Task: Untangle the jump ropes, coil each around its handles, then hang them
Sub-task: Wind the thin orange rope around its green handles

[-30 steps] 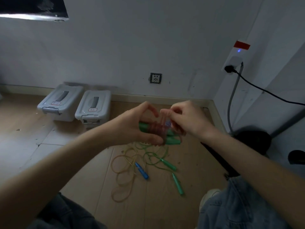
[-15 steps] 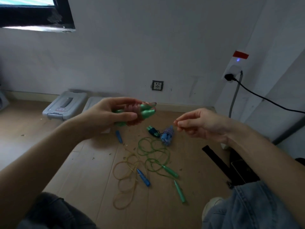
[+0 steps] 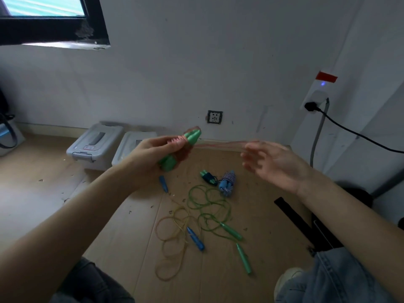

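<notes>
a pair of green plastic jump-rope handles wound with thin pink cord (image 3: 181, 149) is gripped by the left hand (image 3: 150, 156), fingers curled round it, above the far part of the wooden floor (image 3: 122, 226). a blurred pink strand (image 3: 218, 144) is stretched from the handles to the right hand (image 3: 273, 162), whose fingers are spread loosely; whether the strand is pinched cannot be told. on the floor below, loose yellow rope with blue handles (image 3: 175, 232) and green rope with green handles (image 3: 209, 206) are tangled.

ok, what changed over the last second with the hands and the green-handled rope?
The hands parted. The left hand lifted the green handles, still gripping them; the right hand swung out rightward, drawing a blurred red cord from the bundle. Its grip is too blurred to judge. The loose ropes and finished bundles on the floor lie unchanged.
</notes>
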### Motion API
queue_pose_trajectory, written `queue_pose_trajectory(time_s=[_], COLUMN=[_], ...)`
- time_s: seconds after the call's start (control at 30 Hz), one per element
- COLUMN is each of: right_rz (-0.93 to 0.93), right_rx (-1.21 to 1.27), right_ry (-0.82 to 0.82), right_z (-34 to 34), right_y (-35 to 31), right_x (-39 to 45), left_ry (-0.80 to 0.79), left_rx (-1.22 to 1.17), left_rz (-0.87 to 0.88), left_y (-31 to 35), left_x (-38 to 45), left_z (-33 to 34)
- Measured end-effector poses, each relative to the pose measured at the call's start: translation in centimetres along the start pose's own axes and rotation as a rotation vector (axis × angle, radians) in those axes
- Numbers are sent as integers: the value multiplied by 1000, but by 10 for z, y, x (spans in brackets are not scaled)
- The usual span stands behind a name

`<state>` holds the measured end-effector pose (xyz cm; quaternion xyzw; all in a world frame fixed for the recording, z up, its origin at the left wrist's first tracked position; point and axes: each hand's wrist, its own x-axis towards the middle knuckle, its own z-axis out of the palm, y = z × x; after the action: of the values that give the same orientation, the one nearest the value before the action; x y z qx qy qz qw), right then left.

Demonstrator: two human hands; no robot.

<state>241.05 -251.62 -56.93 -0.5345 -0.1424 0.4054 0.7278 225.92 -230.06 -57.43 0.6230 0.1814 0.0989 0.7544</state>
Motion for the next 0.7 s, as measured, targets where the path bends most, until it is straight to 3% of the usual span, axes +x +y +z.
queue_pose_trajectory(time_s=[0.13,0.23,0.33,0.4,0.7], right_rz=[-150,-142,-271,-329,-372], right_rx=[75,29,-451,-716,-549], right_ry=[-274,-243,-100,-147,-211], right_z=[20,26,27,29,23], right_y=[10,11,13,20,10], right_x=[1,3,4,4,-5], left_ry=[-16,-33,-117,-155,-159], left_rx=[72,55,-21,20,215], left_rz=[-200,-191,-124,-50,100], left_y=[-17,-18,-9,-6,-8], left_x=[-3,-5,-8,-10,-11], left_z=[14,20,22,26,21])
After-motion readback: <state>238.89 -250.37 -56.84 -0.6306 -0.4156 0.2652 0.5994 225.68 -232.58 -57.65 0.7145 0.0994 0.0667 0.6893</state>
